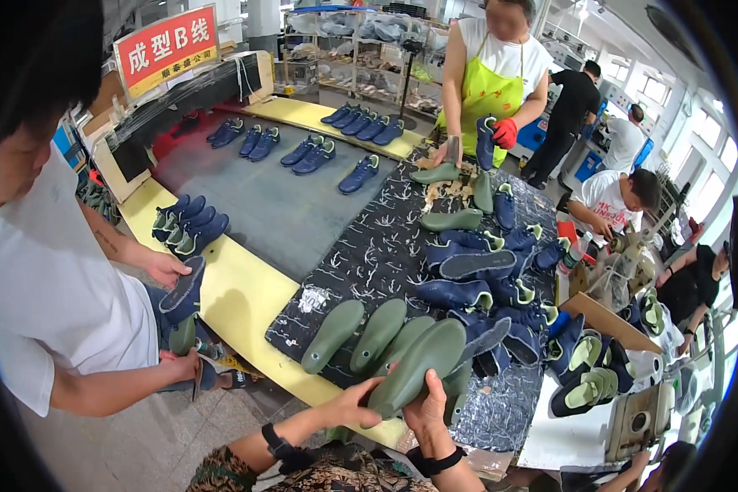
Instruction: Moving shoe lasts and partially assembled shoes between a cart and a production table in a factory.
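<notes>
Both my hands grip a dark green shoe last (425,361), tilted above the near edge of the table. My left hand (354,405) closes round its lower left end, and my right hand (425,406) holds its lower right side, thumb on top. Close behind it, several similar lasts, among them one green last (333,336) at the far left of the row, lie on the black, scuffed table cover (336,283). Another last (457,392) is partly hidden by my right hand. To the right is a heap of navy shoes (453,293), some with grey undersides up.
At left, a person holds a navy shoe (184,287) and a green last (182,336). Across the table, someone in a lime apron (485,90) holds another shoe. Shoes stand on the grey belt (279,217) and its yellow border (246,299). A cardboard box (611,321) stands right.
</notes>
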`<state>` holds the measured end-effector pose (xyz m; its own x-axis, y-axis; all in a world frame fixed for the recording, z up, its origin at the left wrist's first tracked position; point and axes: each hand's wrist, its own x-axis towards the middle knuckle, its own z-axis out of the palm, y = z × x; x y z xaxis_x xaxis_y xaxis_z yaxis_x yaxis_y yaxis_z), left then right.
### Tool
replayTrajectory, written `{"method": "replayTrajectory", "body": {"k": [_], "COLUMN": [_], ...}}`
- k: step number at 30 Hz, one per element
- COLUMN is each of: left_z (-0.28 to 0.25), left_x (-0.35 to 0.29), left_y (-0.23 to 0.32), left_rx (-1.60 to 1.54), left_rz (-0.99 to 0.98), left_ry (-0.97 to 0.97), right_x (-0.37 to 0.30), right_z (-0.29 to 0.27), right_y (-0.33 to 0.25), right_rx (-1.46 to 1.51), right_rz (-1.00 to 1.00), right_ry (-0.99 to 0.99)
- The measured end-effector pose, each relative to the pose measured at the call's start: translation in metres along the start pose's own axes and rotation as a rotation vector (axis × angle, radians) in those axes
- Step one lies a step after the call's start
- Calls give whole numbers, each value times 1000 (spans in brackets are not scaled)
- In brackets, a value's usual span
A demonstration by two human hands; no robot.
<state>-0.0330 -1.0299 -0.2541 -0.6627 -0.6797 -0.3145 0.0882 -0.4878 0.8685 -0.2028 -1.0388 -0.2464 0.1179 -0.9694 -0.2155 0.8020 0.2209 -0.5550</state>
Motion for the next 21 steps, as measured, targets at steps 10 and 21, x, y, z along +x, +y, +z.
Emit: {"method": "replayTrajectory", "body": {"k": [10,21], "left_z": [-24,14], "left_x": [-24,5], "left_y": [60,46], "left_rx": [548,61], "left_rz": [153,207], "left_ry": [35,685], "right_x": [35,193], "right_z": [-23,-43], "right_y": [-106,-170], "right_rx": [-671,-402], "right_rz": [433,442], "right_ry": [-221,-80]}}
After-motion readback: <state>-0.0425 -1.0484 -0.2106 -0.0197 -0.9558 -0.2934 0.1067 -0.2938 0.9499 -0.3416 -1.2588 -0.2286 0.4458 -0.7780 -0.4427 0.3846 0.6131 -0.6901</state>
